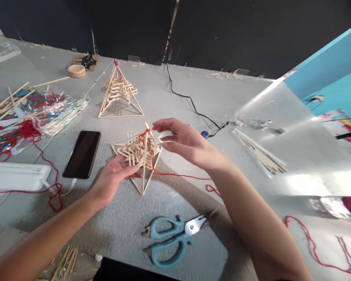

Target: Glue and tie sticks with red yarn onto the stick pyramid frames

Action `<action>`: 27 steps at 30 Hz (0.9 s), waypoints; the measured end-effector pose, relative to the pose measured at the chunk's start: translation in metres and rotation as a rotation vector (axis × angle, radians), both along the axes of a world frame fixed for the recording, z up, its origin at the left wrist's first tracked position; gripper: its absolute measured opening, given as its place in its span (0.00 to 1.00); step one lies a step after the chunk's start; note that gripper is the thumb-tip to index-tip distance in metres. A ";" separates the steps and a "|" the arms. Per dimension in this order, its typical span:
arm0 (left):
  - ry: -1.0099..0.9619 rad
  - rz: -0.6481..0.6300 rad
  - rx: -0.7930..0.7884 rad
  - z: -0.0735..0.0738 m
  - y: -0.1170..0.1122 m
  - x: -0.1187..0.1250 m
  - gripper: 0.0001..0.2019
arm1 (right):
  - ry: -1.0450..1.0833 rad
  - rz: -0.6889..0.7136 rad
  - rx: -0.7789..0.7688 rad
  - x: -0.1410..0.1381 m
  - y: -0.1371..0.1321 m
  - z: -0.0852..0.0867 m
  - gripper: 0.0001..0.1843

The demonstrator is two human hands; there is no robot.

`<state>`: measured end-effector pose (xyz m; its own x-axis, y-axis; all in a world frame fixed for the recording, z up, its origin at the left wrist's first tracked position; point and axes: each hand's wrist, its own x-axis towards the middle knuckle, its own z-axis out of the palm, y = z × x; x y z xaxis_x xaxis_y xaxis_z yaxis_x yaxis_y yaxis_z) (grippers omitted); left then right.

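Observation:
A pyramid frame of thin wooden sticks [144,183] stands in front of me, with a stack of small stick layers inside it. Red yarn [175,174] is wound at its peak, hangs into the frame and trails off to the right. My left hand [117,175] reaches in at the lower left, thumb and fingers closed on the stick layers. Close to the peak, on its right, my right hand [187,142] is held with thumb and fingers apart and nothing visible between them.
Blue-handled scissors [171,238] lie nearest me. A phone [82,154] and a white power bank [19,175] are on the left, beside tangled yarn and packets. Behind stands a second stick pyramid [119,115]. A black cable [190,101] runs along the right.

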<state>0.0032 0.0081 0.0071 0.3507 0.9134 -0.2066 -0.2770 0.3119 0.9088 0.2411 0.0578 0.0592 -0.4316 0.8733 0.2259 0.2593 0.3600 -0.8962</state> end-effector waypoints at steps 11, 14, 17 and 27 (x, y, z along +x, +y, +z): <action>-0.018 0.001 0.006 0.001 0.001 0.000 0.20 | -0.143 -0.105 0.165 -0.017 -0.006 -0.009 0.24; -0.023 0.001 0.004 0.000 0.001 -0.001 0.20 | -0.149 -0.105 0.176 -0.016 -0.005 -0.009 0.24; -0.039 -0.004 0.003 -0.001 0.001 -0.001 0.20 | -0.157 -0.106 0.184 -0.014 -0.004 -0.008 0.25; -0.072 -0.015 -0.008 0.001 0.002 -0.001 0.21 | -0.189 -0.125 0.280 -0.014 -0.005 -0.008 0.23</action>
